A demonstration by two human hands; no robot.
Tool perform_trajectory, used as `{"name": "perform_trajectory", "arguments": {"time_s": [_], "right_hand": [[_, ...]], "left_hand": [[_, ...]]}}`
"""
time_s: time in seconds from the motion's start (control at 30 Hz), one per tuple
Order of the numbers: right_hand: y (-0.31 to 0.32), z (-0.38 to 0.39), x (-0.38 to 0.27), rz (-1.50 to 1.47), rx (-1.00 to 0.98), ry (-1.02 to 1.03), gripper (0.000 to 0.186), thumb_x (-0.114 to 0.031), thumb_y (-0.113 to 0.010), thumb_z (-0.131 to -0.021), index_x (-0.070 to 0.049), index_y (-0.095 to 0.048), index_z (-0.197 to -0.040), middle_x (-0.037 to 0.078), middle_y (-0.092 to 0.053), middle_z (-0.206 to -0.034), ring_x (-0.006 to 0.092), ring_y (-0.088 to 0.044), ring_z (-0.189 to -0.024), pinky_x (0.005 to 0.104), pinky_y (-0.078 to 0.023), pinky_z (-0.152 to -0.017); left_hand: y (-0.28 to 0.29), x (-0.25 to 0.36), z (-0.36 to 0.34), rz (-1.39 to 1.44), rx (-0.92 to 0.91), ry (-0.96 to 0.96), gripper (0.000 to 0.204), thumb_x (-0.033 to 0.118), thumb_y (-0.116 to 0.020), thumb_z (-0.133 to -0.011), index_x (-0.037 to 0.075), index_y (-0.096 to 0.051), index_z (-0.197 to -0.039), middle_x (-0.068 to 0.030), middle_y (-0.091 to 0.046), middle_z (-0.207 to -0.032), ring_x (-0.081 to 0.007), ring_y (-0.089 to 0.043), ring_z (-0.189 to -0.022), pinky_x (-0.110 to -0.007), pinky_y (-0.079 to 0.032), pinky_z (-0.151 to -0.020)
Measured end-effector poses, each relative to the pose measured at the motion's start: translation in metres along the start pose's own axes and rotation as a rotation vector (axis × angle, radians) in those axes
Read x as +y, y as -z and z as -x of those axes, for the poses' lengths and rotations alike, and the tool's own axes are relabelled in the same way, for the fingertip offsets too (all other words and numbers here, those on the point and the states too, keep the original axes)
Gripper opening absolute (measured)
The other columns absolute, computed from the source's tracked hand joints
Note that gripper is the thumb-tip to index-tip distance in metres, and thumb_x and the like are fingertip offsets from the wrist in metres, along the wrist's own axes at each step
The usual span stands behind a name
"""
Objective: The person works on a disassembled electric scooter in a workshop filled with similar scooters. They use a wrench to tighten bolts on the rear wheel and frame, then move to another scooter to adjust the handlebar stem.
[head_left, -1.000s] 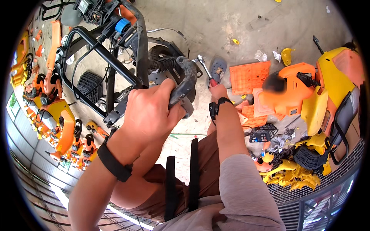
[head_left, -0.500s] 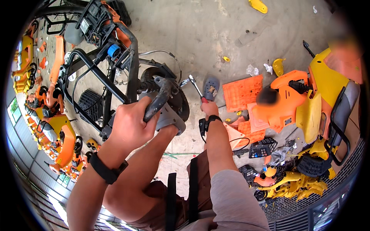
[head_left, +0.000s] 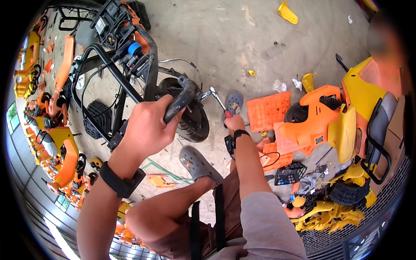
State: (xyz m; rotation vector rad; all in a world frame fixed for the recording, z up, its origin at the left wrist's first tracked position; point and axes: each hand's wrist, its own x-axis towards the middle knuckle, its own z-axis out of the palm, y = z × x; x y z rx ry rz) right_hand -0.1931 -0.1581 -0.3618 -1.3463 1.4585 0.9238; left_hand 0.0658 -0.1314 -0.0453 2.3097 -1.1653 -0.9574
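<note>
My left hand [head_left: 149,125] is wrapped round a scuffed black curved bar [head_left: 181,102] on the stripped vehicle frame [head_left: 152,65]. Just past the bar stands a black-tyred wheel [head_left: 190,123]. In my right hand [head_left: 235,123] is a ratchet wrench [head_left: 219,100] with a red grip and a shiny metal head. Its head end reaches left to the hub side of the wheel, beside the bar's end; the exact contact there is too small to make out. A thin cable [head_left: 190,63] loops above the wheel.
My grey clogs [head_left: 195,164] stand on the concrete near the wheel. To the right lie orange panels [head_left: 268,110], an orange and yellow scooter body [head_left: 320,117] and a heap of yellow parts [head_left: 329,216]. Another person is at the far right. Many orange and yellow vehicles [head_left: 65,160] line the left.
My left foot has come away from the wheel and down onto the floor, leaving the tyre more visible. Both hands keep their grips, with the wrench head slightly lower in view.
</note>
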Motion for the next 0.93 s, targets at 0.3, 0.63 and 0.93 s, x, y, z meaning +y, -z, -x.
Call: {"name": "perform_trajectory", "arguments": {"time_s": [0.3,0.63,0.93], "right_hand": [[-0.038,-0.017,0.023,-0.276,0.168,-0.084,0.031,-0.029,-0.057,-0.072,0.0,-0.064,-0.083,0.017,-0.063,-0.073,0.0305,-0.062,-0.071,0.0384,-0.046,-0.061],[0.074,0.031,0.086,-0.649,-0.231,-0.115,0.024,-0.017,-0.051,-0.078,-0.017,-0.04,-0.056,-0.002,-0.034,-0.044,0.01,-0.03,-0.034,0.0268,-0.022,-0.032],[0.157,0.179,0.13,0.088,0.001,-0.111,0.014,-0.019,-0.057,-0.082,-0.007,-0.055,-0.074,0.003,-0.04,-0.045,0.0166,-0.04,-0.036,0.0316,-0.032,-0.037]], "left_hand": [[0.0,-0.006,-0.004,-0.017,0.021,-0.054,0.014,0.009,-0.061,-0.076,0.0,-0.052,-0.07,-0.019,-0.048,-0.053,-0.0388,-0.051,-0.052,-0.04,-0.038,-0.045],[-0.005,-0.009,0.042,-0.315,0.289,-0.037,0.028,0.012,-0.057,-0.074,0.006,-0.05,-0.1,-0.0163,-0.055,-0.111,-0.0287,-0.054,-0.102,-0.04,-0.045,-0.081],[-0.142,-0.052,0.326,0.134,0.297,0.279,0.051,0.015,-0.06,-0.07,0.014,-0.05,-0.12,-0.0136,-0.05,-0.123,-0.0281,-0.044,-0.119,-0.042,-0.032,-0.1]]}}
